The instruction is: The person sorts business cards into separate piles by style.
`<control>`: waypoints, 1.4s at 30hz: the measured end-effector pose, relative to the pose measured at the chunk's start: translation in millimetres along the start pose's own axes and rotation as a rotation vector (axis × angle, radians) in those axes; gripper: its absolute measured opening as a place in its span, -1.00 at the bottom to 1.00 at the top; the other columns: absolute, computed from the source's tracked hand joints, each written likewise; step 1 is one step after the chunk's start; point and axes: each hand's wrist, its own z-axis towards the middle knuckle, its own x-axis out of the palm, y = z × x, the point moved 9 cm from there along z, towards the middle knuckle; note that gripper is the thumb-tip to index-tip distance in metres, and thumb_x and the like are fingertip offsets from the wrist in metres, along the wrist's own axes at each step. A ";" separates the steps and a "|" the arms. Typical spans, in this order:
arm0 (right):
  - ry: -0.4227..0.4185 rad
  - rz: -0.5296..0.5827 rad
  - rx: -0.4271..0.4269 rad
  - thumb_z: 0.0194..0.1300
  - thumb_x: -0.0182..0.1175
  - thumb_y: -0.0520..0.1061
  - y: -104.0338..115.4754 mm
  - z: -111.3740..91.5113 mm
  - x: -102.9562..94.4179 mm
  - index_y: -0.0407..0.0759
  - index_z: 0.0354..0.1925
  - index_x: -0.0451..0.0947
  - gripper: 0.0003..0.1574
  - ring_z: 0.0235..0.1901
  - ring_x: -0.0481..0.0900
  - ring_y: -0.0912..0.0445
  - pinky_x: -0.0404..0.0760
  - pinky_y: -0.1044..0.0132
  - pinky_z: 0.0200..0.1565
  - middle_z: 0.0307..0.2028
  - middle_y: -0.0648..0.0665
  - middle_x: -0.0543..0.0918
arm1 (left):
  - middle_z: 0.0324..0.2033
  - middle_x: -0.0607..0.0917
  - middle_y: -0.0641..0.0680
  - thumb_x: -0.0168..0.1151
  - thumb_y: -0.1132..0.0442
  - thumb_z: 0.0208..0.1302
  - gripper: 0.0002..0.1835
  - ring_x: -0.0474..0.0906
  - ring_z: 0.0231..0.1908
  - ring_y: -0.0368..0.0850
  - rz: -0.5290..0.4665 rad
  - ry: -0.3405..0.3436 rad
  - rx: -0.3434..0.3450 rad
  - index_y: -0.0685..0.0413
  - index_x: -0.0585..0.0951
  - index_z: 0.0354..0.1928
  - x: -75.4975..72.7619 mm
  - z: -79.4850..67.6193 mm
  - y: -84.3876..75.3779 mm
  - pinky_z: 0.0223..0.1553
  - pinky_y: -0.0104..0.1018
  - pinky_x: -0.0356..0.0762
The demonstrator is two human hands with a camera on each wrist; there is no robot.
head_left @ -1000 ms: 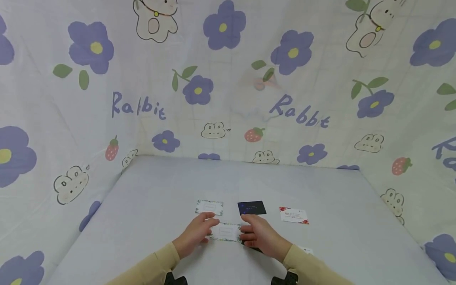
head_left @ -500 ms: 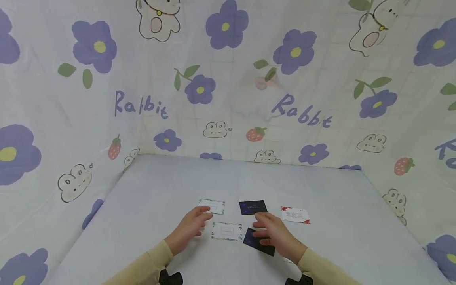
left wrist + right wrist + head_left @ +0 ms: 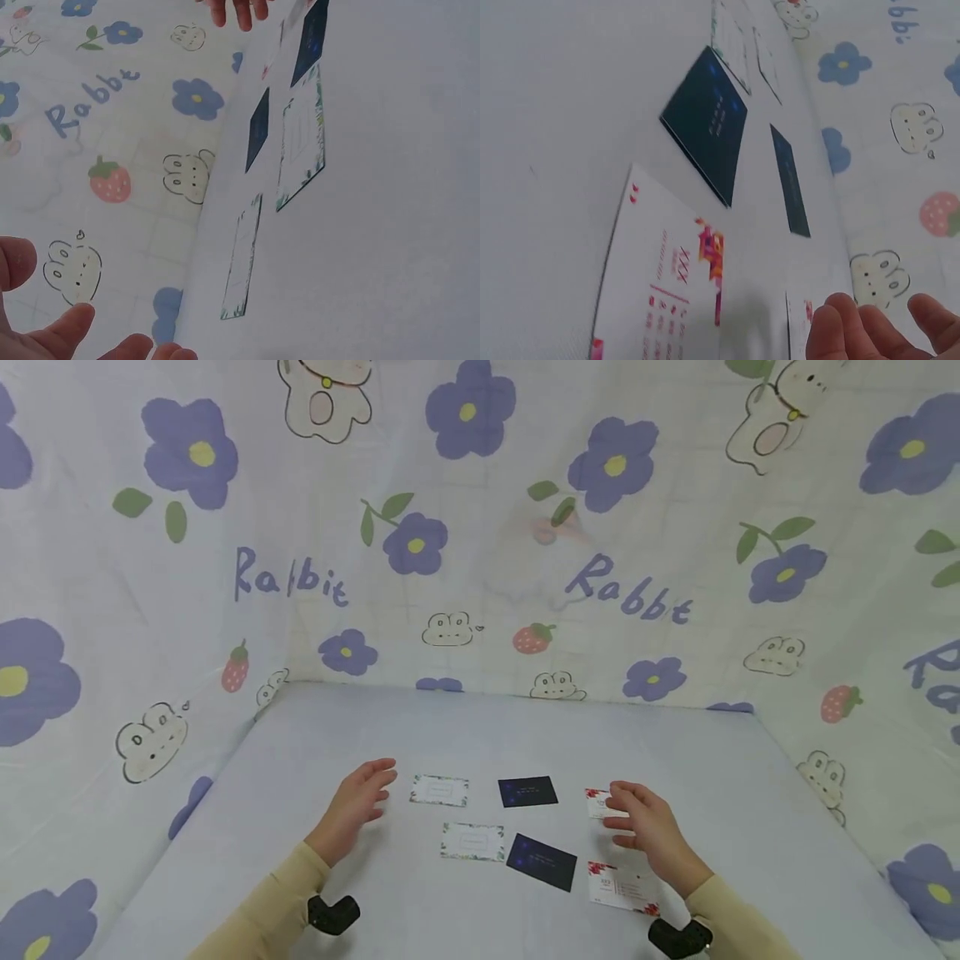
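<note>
My left hand hovers left of the cards, fingers extended and loosely apart, holding nothing. Nearest to it lies a white business card with a green leafy border; a matching leafy card lies in front. Two dark blue business cards occupy the middle: the back one is nearly straight, the front one turned askew. My right hand, fingers relaxed and holding nothing, hangs over the right pair. It partly covers the back red-flowered white card. The front red-flowered card shows more fully in the right wrist view.
The cards lie flat on a pale cloth-covered table. A curtain printed with flowers, rabbits and strawberries encloses the back and sides. A black wrist device sits on the left sleeve, another on the right.
Both hands have moved apart from the middle, the left one leftward and the right one rightward. The front leafy card, front dark card and front red-flowered card are now uncovered.
</note>
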 end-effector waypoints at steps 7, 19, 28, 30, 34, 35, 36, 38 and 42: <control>0.004 0.058 0.022 0.61 -0.13 0.27 -9.3 12.9 -17.2 -0.31 0.53 0.07 -0.14 -0.04 0.69 0.08 0.69 0.32 -0.10 0.40 -0.49 0.35 | 0.51 0.27 0.24 -0.07 0.02 0.58 -0.42 0.23 0.44 0.32 -0.073 -0.011 -0.029 0.09 0.25 0.51 -15.5 12.5 5.0 0.38 0.18 0.30; -0.005 0.082 0.036 0.61 -0.14 0.28 -6.3 13.8 -23.0 -0.29 0.53 0.04 -0.12 -0.12 0.67 0.18 0.66 0.39 -0.12 0.41 -0.47 0.35 | 0.50 0.27 0.29 -0.06 0.02 0.58 -0.42 0.26 0.41 0.30 -0.102 -0.036 -0.051 0.11 0.26 0.51 -15.4 21.4 11.5 0.36 0.13 0.33; 0.016 0.100 0.039 0.58 -0.10 0.32 -1.3 14.7 -13.3 -0.29 0.52 0.06 -0.09 -0.11 0.67 0.18 0.65 0.40 -0.13 0.41 -0.48 0.35 | 0.49 0.29 0.30 -0.05 0.02 0.57 -0.42 0.29 0.39 0.30 -0.092 -0.033 -0.041 0.11 0.28 0.50 -9.5 18.9 7.3 0.32 0.11 0.35; 0.017 0.096 0.043 0.58 -0.10 0.29 -1.2 17.7 -8.5 -0.28 0.52 0.09 -0.12 -0.10 0.68 0.16 0.66 0.39 -0.12 0.40 -0.47 0.38 | 0.49 0.29 0.30 -0.05 0.02 0.57 -0.41 0.28 0.40 0.31 -0.084 -0.027 -0.037 0.12 0.27 0.51 -8.7 20.1 6.9 0.34 0.13 0.34; 0.026 0.089 0.038 0.59 -0.07 0.25 6.4 27.1 12.1 -0.28 0.48 0.16 -0.19 -0.06 0.70 0.04 0.68 0.33 -0.12 0.35 -0.46 0.44 | 0.48 0.31 0.30 -0.03 0.01 0.56 -0.40 0.32 0.39 0.29 -0.070 -0.029 -0.034 0.11 0.27 0.51 -6.6 30.2 7.8 0.33 0.13 0.37; 0.032 0.090 0.033 0.59 -0.07 0.23 10.5 29.3 19.8 -0.29 0.47 0.17 -0.20 -0.03 0.71 -0.02 0.69 0.31 -0.12 0.33 -0.47 0.46 | 0.48 0.33 0.30 -0.03 0.01 0.56 -0.40 0.34 0.38 0.29 -0.066 -0.032 -0.036 0.10 0.28 0.51 -5.6 34.0 8.6 0.31 0.11 0.39; 0.041 0.091 0.027 0.58 -0.06 0.22 14.9 31.7 28.2 -0.30 0.46 0.19 -0.21 -0.01 0.70 -0.07 0.70 0.28 -0.12 0.32 -0.47 0.47 | 0.47 0.34 0.29 -0.02 0.01 0.55 -0.40 0.36 0.35 0.27 -0.062 -0.034 -0.038 0.10 0.29 0.50 -4.1 38.2 9.4 0.28 0.08 0.41; 0.066 0.093 0.019 0.58 -0.06 0.19 23.3 35.9 46.8 -0.31 0.45 0.21 -0.24 0.06 0.68 -0.18 0.71 0.25 -0.12 0.31 -0.48 0.48 | 0.45 0.37 0.29 0.00 0.01 0.54 -0.41 0.40 0.30 0.25 -0.051 -0.038 -0.047 0.10 0.32 0.48 -0.8 46.4 12.0 0.20 0.01 0.45; 0.137 0.105 0.025 0.57 -0.05 0.16 34.9 46.2 86.8 -0.31 0.45 0.23 -0.25 0.11 0.65 -0.26 0.73 0.19 -0.08 0.30 -0.49 0.50 | 0.45 0.38 0.28 0.02 -0.01 0.52 -0.41 0.42 0.24 0.22 -0.023 -0.038 -0.071 0.10 0.35 0.46 6.8 57.6 17.1 0.04 -0.14 0.47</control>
